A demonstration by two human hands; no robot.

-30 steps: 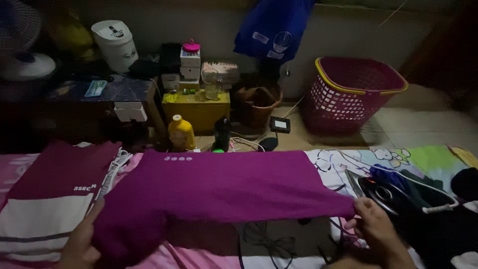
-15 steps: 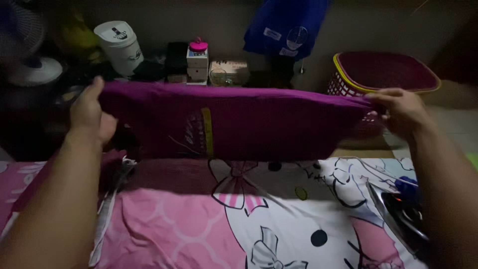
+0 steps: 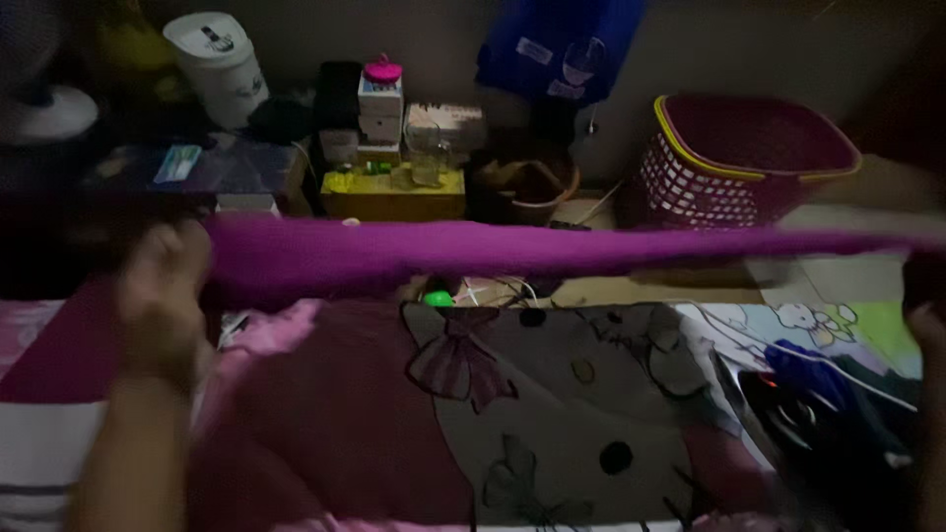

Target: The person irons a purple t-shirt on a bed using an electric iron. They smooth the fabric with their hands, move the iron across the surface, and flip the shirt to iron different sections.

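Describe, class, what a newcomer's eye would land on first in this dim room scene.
First, the purple garment, stretched as a band across the middle, its left end in the grip of the left hand. Beneath it lies a pink cartoon-print sheet. Behind, at right, a magenta laundry basket stands on the floor.

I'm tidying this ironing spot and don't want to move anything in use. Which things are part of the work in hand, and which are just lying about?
In use:
purple garment, stretched between left hand and right hand
cartoon-print sheet beneath
iron

Lying about:
laundry basket
white lidded tub
folded maroon-and-white shirt
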